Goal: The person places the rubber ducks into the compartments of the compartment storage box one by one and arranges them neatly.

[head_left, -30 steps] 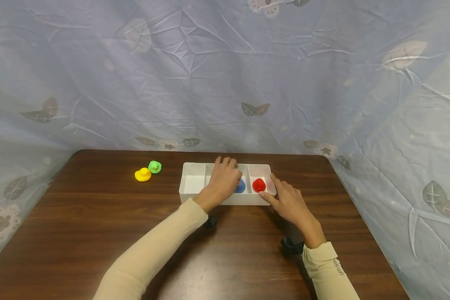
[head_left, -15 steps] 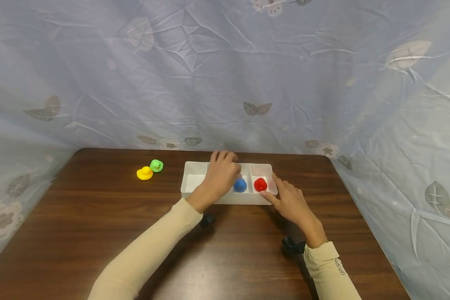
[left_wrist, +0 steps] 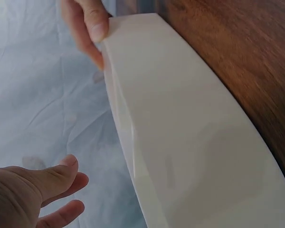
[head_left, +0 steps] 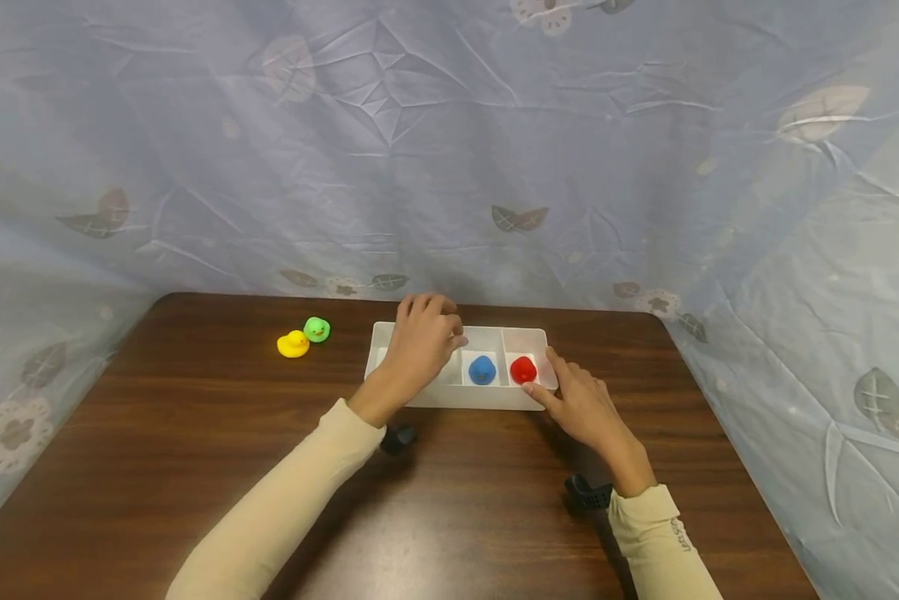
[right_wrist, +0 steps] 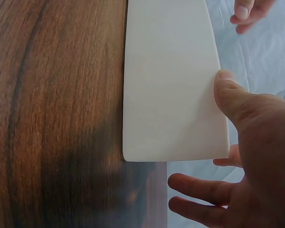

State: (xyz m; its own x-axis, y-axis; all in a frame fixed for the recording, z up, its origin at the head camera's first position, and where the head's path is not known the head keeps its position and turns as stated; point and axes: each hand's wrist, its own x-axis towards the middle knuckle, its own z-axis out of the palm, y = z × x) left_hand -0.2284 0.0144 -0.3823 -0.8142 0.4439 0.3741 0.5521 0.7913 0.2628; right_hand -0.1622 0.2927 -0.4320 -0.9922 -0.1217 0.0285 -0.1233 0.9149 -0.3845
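Observation:
A white divided box (head_left: 449, 397) stands on the table in the head view. A blue rubber duck (head_left: 482, 370) sits in one compartment, and a small red rounded toy (head_left: 523, 369) is in the right-end one. Above the box's left part hovers my left hand (head_left: 419, 346), fingers loosely bent and nothing held; the left wrist view shows its thumb apart from the rim. My right hand (head_left: 586, 410) grips the right end corner, thumb (right_wrist: 225, 95) on the front rim and index finger at the end wall. The left hand partly hides the left compartments.
A yellow rubber duck (head_left: 292, 344) and a green rubber duck (head_left: 317, 329) stand side by side on the brown wooden table (head_left: 194, 433), left of the box. A patterned curtain (head_left: 449, 150) hangs behind the table's back edge and along the sides.
My left hand has moved left from above the blue duck, which now shows fully in its compartment. My right hand keeps its hold on the box.

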